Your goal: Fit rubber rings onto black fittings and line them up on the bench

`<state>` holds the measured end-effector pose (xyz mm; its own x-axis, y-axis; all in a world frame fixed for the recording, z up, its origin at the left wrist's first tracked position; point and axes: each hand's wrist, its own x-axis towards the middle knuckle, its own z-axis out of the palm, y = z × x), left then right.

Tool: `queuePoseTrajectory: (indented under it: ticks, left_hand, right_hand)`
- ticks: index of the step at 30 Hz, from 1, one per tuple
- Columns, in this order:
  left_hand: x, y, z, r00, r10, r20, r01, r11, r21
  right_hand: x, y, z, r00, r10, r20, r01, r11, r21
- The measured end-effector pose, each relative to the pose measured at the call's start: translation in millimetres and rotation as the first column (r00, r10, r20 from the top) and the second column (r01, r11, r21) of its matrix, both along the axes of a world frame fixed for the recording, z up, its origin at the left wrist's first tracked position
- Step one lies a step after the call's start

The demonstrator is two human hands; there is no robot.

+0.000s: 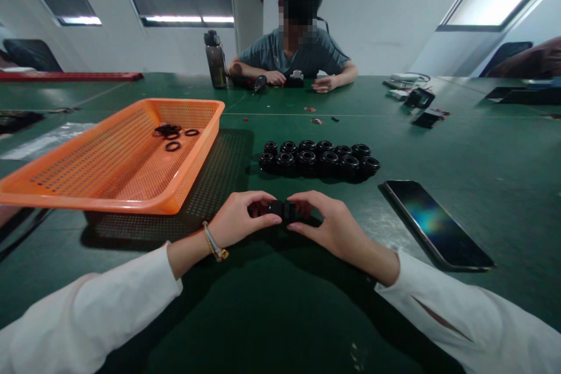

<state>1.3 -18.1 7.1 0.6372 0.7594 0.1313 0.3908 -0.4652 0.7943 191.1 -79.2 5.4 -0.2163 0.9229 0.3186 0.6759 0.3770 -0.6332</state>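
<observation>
Between my two hands is a small black cylindrical part [283,210], held low over the green table. My left hand [241,216] pinches its left end between thumb and fingers. From the other side, my right hand [326,219] grips the right end the same way. The fingers hide much of the part, so its exact kind does not show. Just beyond my hands stand two rows of black round parts [307,159] with ring-shaped tops. Several black rings [173,146] lie inside the orange basket [173,203] to the left.
A phone [438,225] lies to the right of my right hand. Across the table sits a person [298,52], both hands near a small dark object. A dark bottle [215,61] and a power driver [258,83] are on the far side. Electronic parts [421,99] lie at far right.
</observation>
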Motion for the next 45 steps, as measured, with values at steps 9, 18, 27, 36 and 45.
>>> queuePoseTrajectory:
  ticks: [9,18,27,36,45]
  left_hand:
    - [-0.5,-0.8,1.4,0.999,-0.037,0.006,0.037,0.999,-0.005]
    - [-0.2,-3.9,1.8,0.987,-0.138,-0.08,0.146,0.984,0.107]
    - [0.5,-5.6,2.9,0.997,-0.058,-0.041,0.061,0.995,0.08]
    - [0.4,-3.2,2.5,1.0,-0.006,-0.017,0.006,1.0,0.023]
    - [-0.2,-1.2,-0.3,0.999,-0.038,-0.011,0.038,0.999,0.034]
  right_hand:
    - [1.2,-0.6,-0.9,0.999,-0.015,0.043,0.013,0.999,0.033]
    - [2.1,2.2,-1.3,0.989,0.036,0.144,-0.045,0.997,0.064]
    - [-1.3,0.3,4.0,0.998,0.004,0.057,-0.001,0.999,-0.053]
    - [-0.3,0.2,-0.9,1.0,0.012,0.012,-0.012,1.0,0.021]
    - [-1.4,-0.1,-0.8,0.999,0.01,0.048,-0.013,0.999,0.052]
